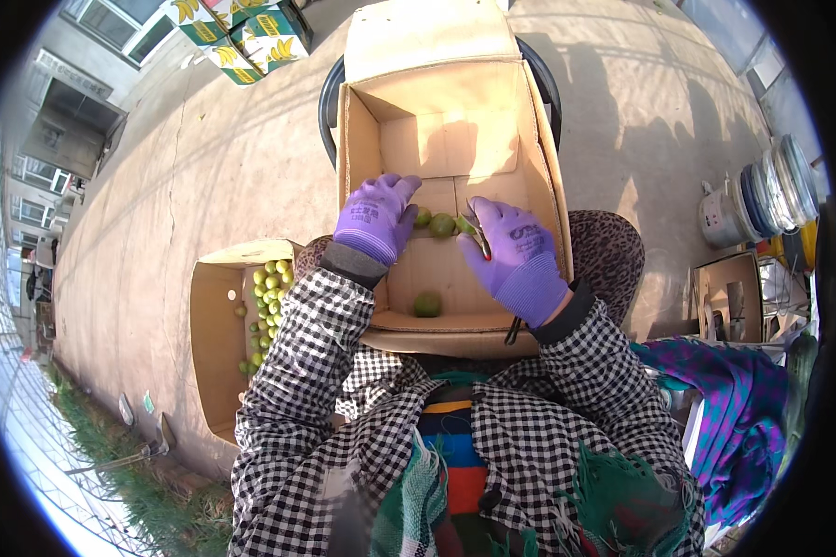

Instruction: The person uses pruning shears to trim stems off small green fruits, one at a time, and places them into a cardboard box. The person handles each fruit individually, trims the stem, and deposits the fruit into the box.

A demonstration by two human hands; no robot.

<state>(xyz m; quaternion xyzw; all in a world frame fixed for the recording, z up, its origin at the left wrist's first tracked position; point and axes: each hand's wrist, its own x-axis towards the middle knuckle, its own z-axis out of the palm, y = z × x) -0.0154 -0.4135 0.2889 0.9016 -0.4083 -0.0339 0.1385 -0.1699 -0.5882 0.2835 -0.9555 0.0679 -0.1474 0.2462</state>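
Observation:
In front of me is an open cardboard box (pixel 453 278) with several round green fruits inside. Three of them, one the middle green fruit (pixel 442 225), sit in a row between my hands; another green fruit (pixel 428 304) lies by the near wall. My left hand (pixel 373 212), in a purple work glove, is over the box's left side, its thumb beside the leftmost fruit. Thumb and index finger are apart, with nothing visible between them. My right hand (pixel 515 244), gloved alike, holds small snips (pixel 484 242) with a red part, their tip by the rightmost fruit.
At my left stands a second cardboard box (pixel 212 334) with several green fruits (pixel 268 299). Printed banana cartons (pixel 251 42) are stacked at the far left. Stacked buckets (pixel 759 195) and a smaller open carton (pixel 728 296) stand on the right, near a purple-and-teal cloth (pixel 731 418).

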